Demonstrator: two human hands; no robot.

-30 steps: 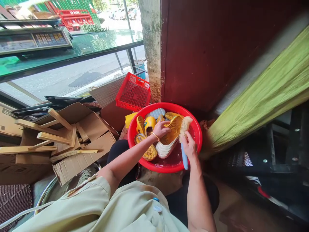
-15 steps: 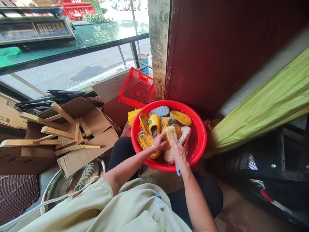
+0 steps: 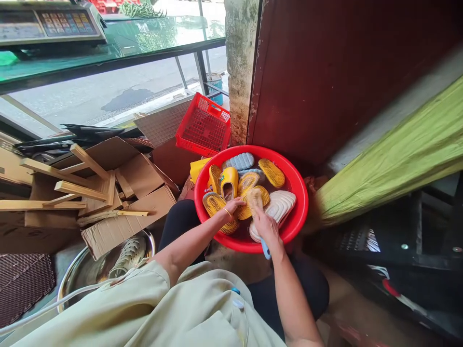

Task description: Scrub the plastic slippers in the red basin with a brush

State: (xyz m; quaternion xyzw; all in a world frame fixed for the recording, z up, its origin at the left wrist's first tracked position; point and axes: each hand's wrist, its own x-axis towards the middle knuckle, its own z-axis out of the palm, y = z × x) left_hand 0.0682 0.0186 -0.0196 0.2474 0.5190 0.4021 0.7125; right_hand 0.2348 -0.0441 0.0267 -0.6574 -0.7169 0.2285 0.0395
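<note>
A red plastic basin [image 3: 298, 217] sits in my lap, holding shallow water and several slippers. My right hand [image 3: 265, 226] grips a blue-handled brush [image 3: 255, 198], pressing its pale bristles onto a yellow slipper sole [image 3: 252, 203]. My left hand [image 3: 231, 207] lies on that slipper's edge, beside another yellow slipper [image 3: 217, 207]. An upright yellow slipper [image 3: 228, 183] stands near the middle. A cream slipper [image 3: 277, 207] lies to the right, with a grey-blue slipper [image 3: 238, 161] and a yellow sole [image 3: 271, 172] at the far side.
Flattened cardboard and wooden slats [image 3: 126, 226] pile up on my left. Below them, a steel basin [image 3: 90, 279] holds a pale shoe [image 3: 128, 258]. A red crate [image 3: 204, 125] stands behind, by a concrete pillar [image 3: 240, 62]. Green cloth [image 3: 390, 154] hangs on the right.
The cream slipper has left my left hand and lies flat at the basin's right. The brush has moved from the right side to the middle, onto a yellow sole.
</note>
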